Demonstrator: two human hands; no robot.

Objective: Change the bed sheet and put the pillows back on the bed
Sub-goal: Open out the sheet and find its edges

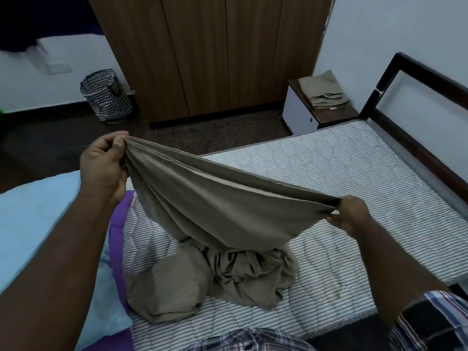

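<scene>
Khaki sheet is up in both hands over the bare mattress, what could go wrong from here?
1. Most of the khaki sheet is still bunched in a heap on the striped mattress; spreading it from this edge may tangle or twist it.
2. The left hand holds gathered folds, the right hand only pinches the hem, so the right grip could slip.
3. The light blue pillow lies where the sheet must go.

Bedroom in a home. A striped quilted mattress lies bare in a dark wooden bed frame; a brown wooden wardrobe stands against the far wall, a bedside cabinet carrying folded linen sits at the mattress's far corner, and a chevron-patterned laundry basket stands on the floor.
</scene>
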